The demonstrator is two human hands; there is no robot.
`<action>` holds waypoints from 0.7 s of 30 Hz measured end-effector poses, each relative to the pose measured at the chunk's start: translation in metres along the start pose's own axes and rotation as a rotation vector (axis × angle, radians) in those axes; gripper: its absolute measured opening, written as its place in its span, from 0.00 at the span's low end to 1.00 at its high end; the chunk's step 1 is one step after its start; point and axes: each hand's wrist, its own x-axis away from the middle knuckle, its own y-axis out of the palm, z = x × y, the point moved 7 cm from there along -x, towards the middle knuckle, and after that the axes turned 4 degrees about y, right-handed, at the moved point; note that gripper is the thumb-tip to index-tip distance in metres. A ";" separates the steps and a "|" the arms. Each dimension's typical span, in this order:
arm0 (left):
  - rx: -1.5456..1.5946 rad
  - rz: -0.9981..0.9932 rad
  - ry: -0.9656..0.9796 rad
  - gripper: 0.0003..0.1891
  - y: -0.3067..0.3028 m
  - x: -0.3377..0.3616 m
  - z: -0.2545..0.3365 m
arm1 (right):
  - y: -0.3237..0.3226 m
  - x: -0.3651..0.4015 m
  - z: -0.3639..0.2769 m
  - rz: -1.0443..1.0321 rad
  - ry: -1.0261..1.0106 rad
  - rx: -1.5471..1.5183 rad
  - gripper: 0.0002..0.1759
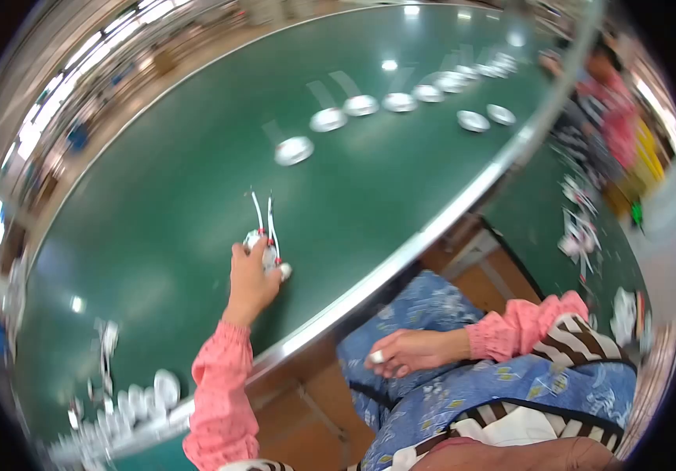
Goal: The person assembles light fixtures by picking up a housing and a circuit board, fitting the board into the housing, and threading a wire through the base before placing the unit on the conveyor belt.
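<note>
My left hand (256, 276) is closed on a small whitish part with white wires (273, 224) on the green surface. The wires point away from me, with red bits near their lower ends. My fingers cover most of the part, so its exact kind is hidden. A white cover wraps one fingertip of this hand. Over my lap, my right hand (416, 352) hangs loosely with fingers slightly bent and nothing visible in it; one fingertip also has a white cover. The nearest round white disc (294, 151) lies beyond my left hand.
A line of several white discs (361, 105) runs across the green table (157, 204), bounded by a metal rim (369, 276). White cup-like pieces (138, 402) stand at lower left. Another person (612, 118) sits at right, near loose wired parts (579, 235).
</note>
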 end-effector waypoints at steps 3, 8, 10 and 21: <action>0.051 -0.062 0.119 0.35 0.057 -0.042 0.069 | -0.016 0.004 0.002 0.040 -0.071 -0.051 0.10; 0.345 0.055 0.359 0.37 0.127 -0.115 0.167 | -0.032 0.014 0.004 0.020 -0.127 -0.116 0.11; 0.535 -0.011 0.260 0.34 0.130 -0.124 0.180 | -0.033 0.031 -0.004 0.053 -0.174 -0.145 0.11; 0.383 0.057 -0.132 0.17 -0.017 0.071 0.064 | -0.108 0.115 -0.153 0.689 -0.794 0.459 0.18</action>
